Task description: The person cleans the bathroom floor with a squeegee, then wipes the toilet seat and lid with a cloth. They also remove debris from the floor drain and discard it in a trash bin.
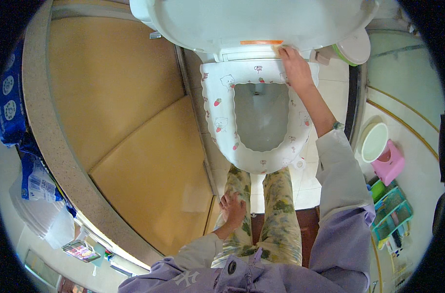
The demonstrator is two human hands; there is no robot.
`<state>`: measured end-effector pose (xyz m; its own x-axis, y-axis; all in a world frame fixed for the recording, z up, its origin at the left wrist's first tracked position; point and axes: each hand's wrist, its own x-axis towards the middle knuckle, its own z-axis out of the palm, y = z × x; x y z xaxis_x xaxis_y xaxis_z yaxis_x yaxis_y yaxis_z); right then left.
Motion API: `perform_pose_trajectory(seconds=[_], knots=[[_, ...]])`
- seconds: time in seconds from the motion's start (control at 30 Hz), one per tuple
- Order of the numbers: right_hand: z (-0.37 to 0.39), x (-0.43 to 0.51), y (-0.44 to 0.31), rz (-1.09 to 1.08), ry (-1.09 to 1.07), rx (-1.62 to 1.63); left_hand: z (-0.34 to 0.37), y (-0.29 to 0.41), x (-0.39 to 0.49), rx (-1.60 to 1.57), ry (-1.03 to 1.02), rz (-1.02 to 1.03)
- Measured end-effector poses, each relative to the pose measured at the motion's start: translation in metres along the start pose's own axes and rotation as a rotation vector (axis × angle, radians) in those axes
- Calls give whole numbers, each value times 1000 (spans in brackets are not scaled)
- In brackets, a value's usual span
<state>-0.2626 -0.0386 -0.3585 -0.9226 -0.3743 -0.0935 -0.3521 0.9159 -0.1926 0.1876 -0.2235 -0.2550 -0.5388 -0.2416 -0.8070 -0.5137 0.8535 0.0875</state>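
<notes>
My right hand (296,67) reaches over the back of a toilet. Its fingertips press a small pale yellowish cloth (276,49), mostly hidden by the fingers, against the white hinge area (250,56). Just above it, an orange strip (261,42) lies along the base of the raised toilet lid (251,22). A white seat cover (222,141) with scalloped edges, printed cats and strawberries covers the seat. Inside its opening shows the toilet bowl (262,121). My left hand (232,209) rests on my left trouser leg (237,183), holding nothing.
On the left are tan cabinet doors (120,73) beneath a speckled countertop (39,102), with blue packages (10,95) and a phone (81,251). To the right are a white-lidded bin (354,47), pale green basin (375,143), pink plastic item (390,164) and teal basket (392,214).
</notes>
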Motion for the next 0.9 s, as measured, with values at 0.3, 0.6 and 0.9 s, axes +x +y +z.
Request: perform_pose_trajectory(seconds=[0.3, 0.6, 0.9], knots=[[23, 28, -83, -156, 252, 205, 0, 0, 0, 44, -8, 28], [-3, 10, -3, -122, -105, 108, 3, 3, -3, 39, 57, 57], [-17, -14, 44, -211, 13, 61, 7, 6, -4, 60, 63, 60]])
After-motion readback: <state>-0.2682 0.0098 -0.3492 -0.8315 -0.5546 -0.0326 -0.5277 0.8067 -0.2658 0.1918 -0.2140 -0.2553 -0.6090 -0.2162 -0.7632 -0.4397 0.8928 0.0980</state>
